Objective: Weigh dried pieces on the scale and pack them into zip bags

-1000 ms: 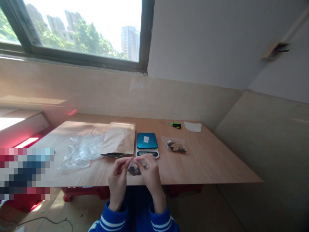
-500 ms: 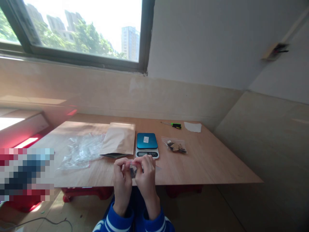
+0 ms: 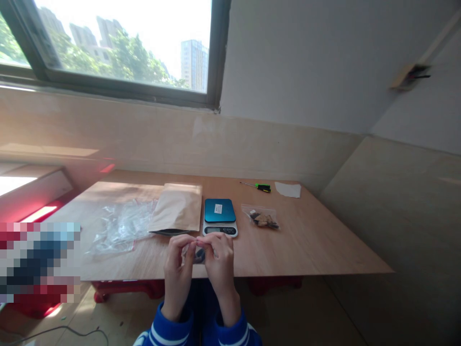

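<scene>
as my fingertips [image 3: 197, 243] press together over the near edge of the table, i've got a small clear bag [image 3: 199, 255] in a narrow pinch between my left hand [image 3: 176, 269] and my right hand [image 3: 219, 264], right in front of the kitchen scale [image 3: 219, 216] with its blue top and white label. dark pieces sit inside the bag, mostly hidden by my fingers, so i can't tell exactly what they are. just up and left of my hands lies a flat kraft paper pouch [image 3: 176, 207] with a dark strip along its lower end, and beside it a crumpled clear plastic bag [image 3: 122, 227]. right of the scale, a zip bag [image 3: 262, 217] lies flat with brown and dark chunks inside. farther back on the wooden tabletop [image 3: 317, 250], there's a green-handled screwdriver [image 3: 257, 187] and a white sheet of paper [image 3: 288, 190].
</scene>
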